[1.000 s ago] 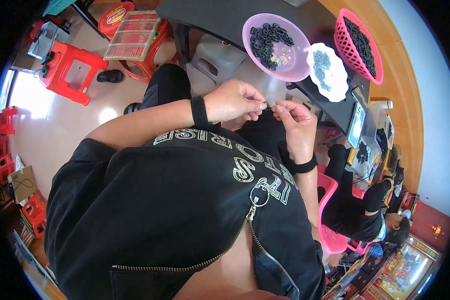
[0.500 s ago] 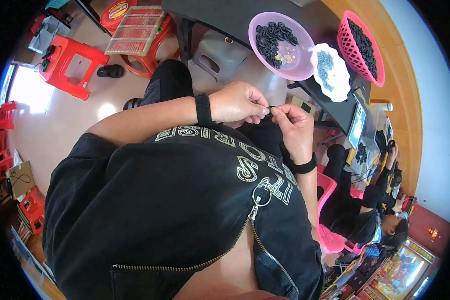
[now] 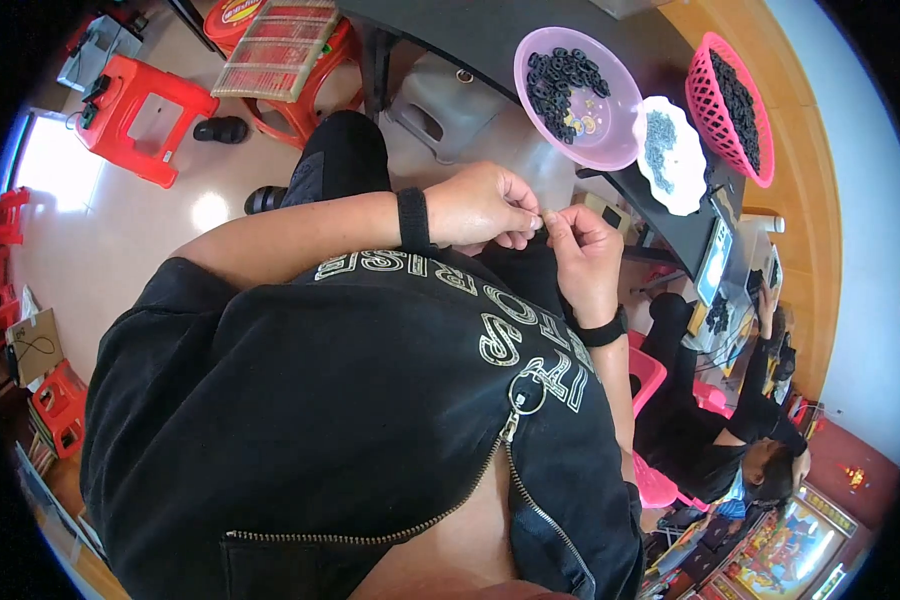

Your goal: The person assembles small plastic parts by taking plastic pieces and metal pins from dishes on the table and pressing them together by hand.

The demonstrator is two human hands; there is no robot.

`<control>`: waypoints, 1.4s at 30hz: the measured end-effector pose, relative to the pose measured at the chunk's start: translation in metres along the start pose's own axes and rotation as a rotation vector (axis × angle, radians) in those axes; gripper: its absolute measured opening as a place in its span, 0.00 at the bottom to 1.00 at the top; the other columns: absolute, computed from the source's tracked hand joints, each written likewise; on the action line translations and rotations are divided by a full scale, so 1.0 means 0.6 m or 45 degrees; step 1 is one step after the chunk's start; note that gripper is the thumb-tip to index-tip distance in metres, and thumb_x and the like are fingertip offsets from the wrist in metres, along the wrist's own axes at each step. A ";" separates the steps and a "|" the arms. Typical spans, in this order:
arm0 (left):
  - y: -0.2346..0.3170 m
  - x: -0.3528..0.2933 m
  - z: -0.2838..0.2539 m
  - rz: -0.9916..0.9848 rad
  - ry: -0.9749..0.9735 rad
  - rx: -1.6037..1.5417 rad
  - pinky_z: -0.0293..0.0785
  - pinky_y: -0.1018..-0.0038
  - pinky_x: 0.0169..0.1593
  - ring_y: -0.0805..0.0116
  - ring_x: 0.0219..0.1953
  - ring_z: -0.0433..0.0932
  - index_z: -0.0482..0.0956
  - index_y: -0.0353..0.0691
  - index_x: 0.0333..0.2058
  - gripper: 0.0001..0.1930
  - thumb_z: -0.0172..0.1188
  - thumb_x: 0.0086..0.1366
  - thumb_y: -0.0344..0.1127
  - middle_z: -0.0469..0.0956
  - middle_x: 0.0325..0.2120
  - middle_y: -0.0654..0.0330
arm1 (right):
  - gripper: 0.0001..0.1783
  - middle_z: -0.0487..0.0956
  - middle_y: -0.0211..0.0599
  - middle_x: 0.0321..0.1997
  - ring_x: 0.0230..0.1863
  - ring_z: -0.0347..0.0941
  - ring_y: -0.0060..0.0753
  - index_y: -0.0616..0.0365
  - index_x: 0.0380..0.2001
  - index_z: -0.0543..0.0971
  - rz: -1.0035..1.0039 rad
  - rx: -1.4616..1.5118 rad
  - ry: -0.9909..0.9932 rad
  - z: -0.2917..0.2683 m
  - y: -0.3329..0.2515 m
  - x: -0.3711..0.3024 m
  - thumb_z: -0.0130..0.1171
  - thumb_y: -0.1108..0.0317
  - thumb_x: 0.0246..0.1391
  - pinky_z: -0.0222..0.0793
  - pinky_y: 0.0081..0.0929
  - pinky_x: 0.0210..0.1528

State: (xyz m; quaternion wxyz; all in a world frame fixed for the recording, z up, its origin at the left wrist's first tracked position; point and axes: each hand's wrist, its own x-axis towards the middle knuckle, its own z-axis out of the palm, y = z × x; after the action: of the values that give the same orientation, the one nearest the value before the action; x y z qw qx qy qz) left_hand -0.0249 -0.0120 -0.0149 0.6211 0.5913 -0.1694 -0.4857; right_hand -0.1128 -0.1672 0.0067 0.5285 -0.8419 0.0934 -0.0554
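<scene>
Above my lap, my left hand [image 3: 485, 207] and my right hand [image 3: 585, 255] meet fingertip to fingertip. Each is closed in a pinch of thumb and forefinger. Whatever lies between them is tiny and mostly covered by the fingers, so I cannot make out its kind. Nearest on the dark table [image 3: 450, 35] is a light purple bowl [image 3: 625, 115] with black ring-like pieces and a few yellowish bits in it. Beside it, a white scalloped dish [image 3: 685, 165] holds small silvery-grey parts [image 3: 660, 150].
A pink lattice basket [image 3: 705, 97] full of black pieces stands farther right. At the right, a co-worker in black [image 3: 715, 430] sits near a pink chair [image 3: 650, 380]. Red stools [image 3: 135, 115] and a grey stool [image 3: 450, 110] stand on the floor.
My hands stay pinched together, with slight finger movement; the dark bit between the fingertips shows less. The table and bowls sit slightly lower and more right in view. The co-worker's arm and head have shifted.
</scene>
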 end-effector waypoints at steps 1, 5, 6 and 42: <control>-0.002 0.001 -0.002 0.000 0.007 -0.009 0.73 0.81 0.29 0.78 0.25 0.74 0.75 0.35 0.30 0.06 0.55 0.61 0.32 0.76 0.24 0.63 | 0.09 0.70 0.25 0.16 0.20 0.60 0.14 0.63 0.21 0.74 -0.021 -0.090 0.002 0.002 -0.006 0.000 0.57 0.70 0.52 0.58 0.17 0.22; -0.004 0.004 -0.011 -0.009 -0.008 -0.051 0.73 0.81 0.29 0.77 0.25 0.75 0.75 0.34 0.30 0.05 0.54 0.61 0.30 0.76 0.24 0.62 | 0.11 0.68 0.28 0.15 0.19 0.58 0.16 0.63 0.20 0.72 -0.103 -0.230 0.026 0.010 0.006 0.005 0.56 0.69 0.53 0.57 0.19 0.22; -0.004 0.005 -0.013 -0.019 -0.012 -0.061 0.73 0.81 0.28 0.77 0.25 0.75 0.75 0.34 0.30 0.05 0.54 0.61 0.30 0.76 0.24 0.62 | 0.11 0.68 0.28 0.15 0.19 0.58 0.16 0.63 0.20 0.72 -0.103 -0.234 0.019 0.011 0.006 0.007 0.56 0.69 0.53 0.57 0.19 0.22; 0.002 0.012 -0.069 0.035 -0.033 -0.171 0.72 0.82 0.31 0.78 0.27 0.76 0.76 0.34 0.34 0.07 0.54 0.61 0.31 0.77 0.25 0.63 | 0.08 0.77 0.47 0.27 0.29 0.75 0.43 0.62 0.27 0.78 -0.214 -0.986 0.092 -0.061 -0.011 0.262 0.60 0.70 0.43 0.70 0.33 0.34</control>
State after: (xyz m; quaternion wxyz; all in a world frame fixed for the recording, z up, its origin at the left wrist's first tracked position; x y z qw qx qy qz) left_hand 0.0115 0.0053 -0.0264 0.6638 0.5395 -0.1528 -0.4949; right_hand 0.0345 -0.2306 0.0278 0.1618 -0.9812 0.0568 -0.0887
